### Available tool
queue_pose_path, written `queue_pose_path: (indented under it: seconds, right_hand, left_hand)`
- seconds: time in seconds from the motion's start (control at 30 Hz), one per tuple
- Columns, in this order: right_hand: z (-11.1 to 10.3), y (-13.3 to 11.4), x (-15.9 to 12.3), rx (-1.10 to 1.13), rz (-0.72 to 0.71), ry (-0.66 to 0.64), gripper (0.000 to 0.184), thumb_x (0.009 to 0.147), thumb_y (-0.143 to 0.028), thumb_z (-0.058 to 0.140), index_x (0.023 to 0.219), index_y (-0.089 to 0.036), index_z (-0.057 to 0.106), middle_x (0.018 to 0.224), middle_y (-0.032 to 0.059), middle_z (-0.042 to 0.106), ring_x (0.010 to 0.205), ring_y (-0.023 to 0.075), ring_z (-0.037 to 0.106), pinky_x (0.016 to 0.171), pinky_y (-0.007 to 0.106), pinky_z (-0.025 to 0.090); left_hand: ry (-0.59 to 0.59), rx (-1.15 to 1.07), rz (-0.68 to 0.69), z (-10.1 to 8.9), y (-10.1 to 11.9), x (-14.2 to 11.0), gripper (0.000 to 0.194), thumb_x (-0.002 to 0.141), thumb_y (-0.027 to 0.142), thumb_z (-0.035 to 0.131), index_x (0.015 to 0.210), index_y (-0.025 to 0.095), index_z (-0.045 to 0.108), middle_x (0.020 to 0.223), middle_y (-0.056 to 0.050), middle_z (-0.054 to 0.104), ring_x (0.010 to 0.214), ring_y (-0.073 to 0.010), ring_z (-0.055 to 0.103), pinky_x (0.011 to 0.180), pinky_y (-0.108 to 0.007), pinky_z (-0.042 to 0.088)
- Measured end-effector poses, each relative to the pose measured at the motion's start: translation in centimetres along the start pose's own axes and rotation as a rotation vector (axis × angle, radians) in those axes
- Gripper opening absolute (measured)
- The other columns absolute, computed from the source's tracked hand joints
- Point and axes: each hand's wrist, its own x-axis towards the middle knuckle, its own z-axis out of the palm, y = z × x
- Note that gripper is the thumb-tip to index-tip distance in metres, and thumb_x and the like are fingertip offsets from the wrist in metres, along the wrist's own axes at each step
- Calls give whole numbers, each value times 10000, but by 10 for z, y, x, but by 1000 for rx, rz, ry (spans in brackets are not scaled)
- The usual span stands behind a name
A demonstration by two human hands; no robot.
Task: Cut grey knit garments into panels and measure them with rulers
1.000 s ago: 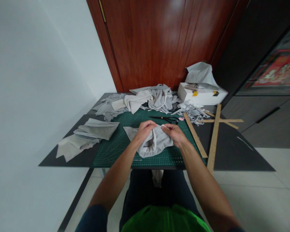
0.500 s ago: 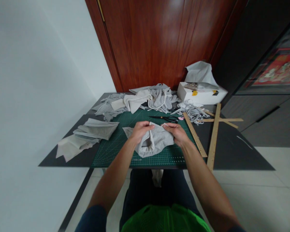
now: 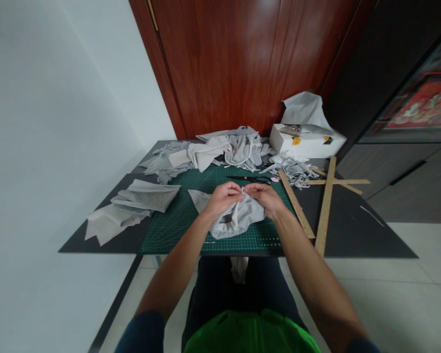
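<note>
— Where is the soft light-grey cloth piece?
— In front of the person, on the green gridded cutting mat, which lies on the dark grey bench. It is bunched up, with an opening edged by a paler band, and one pointed corner sticks out to the left
— And each grip?
— The bare left hand has its grip closed on the cloth's far edge, thumb against fingers. The bare right hand pinches that edge as well, its fingertips just beside the left ones (a little pale tip of fabric pokes up between them)
— What lies just past the hands?
— A pair of black-handled scissors, on the mat, with a small flat pink disc beside the handles
— And to the right?
— A flat wooden ruler slants over the mat's right side. Beyond it, a longer pale wooden ruler crosses other thin wooden strips
— Any other fabric?
— Plenty: a stack of folded grey fabric on the left, a rumpled grey and cream heap at the back, and a tangle of narrow grey scraps before the white rectangular box
</note>
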Motion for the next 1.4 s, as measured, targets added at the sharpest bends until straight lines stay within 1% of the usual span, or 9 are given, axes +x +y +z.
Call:
queue_pose_path:
  seconds: [0.33,0.53,0.67,0.77,0.9,1.0,1.13,1.27,1.4]
  right_hand:
    - [3,2,-10,102,1,-44,355,507,-382,987,764,-213,809,761,22,771,674,166,643,680,304,501]
    - [3,-3,-15,67,-5,-32,421,494,-470,994,759,-213,793,766,34,772,680,186,652,672,315,511]
    - [5,-6,-17,-30,-60,-46,488,511,-567,993,760,-222,753,722,13,731,647,164,608,626,293,470]
    - [7,-6,-16,-175,-88,-28,468,507,-528,1000,753,-224,741,720,11,722,645,161,595,618,297,446]
    - [-1,-7,-12,-333,-129,-19,349,613,-475,921,772,-207,763,734,20,724,662,165,589,634,303,434]
    - [-20,-10,-5,-364,-235,100,247,685,-432,821,743,-218,712,717,13,687,686,173,574,655,306,431]
    - [-57,-11,11,-365,-352,423,231,740,-441,729,759,-240,616,717,1,628,732,186,555,700,314,433]
    - [-84,-8,20,-366,-361,697,267,770,-483,679,780,-233,584,716,-4,600,744,192,548,725,330,439]
    - [-95,-7,18,-314,-439,849,308,759,-515,668,786,-224,569,727,-10,568,743,185,529,716,329,443]
  left_hand:
    - [170,193,141,10,-1,1,164,837,343,753,841,194,685,687,10,684,605,-130,581,593,-246,387]
    - [189,262,151,11,-3,2,133,851,284,757,950,206,800,730,-18,744,704,-185,678,695,-288,492]
    - [224,294,163,10,-4,4,86,841,268,749,830,208,809,819,-48,789,791,-208,719,740,-305,515]
    - [214,261,144,12,-4,5,81,810,260,748,783,206,802,789,-41,779,758,-197,701,737,-304,506]
    - [190,156,97,6,-2,6,127,748,323,774,747,196,777,748,-28,749,725,-184,661,725,-301,492]
    - [284,122,77,-13,5,4,142,716,324,723,761,198,768,705,-13,712,701,-179,624,677,-288,453]
    - [375,195,116,-54,15,2,270,607,241,558,770,209,771,709,-14,691,685,-186,584,637,-289,399]
    - [515,376,90,-88,18,0,295,526,195,556,747,215,751,727,-14,680,704,-202,571,650,-303,387]
    - [604,293,98,-108,17,-2,273,516,192,576,742,208,727,734,-7,664,736,-206,582,700,-313,409]
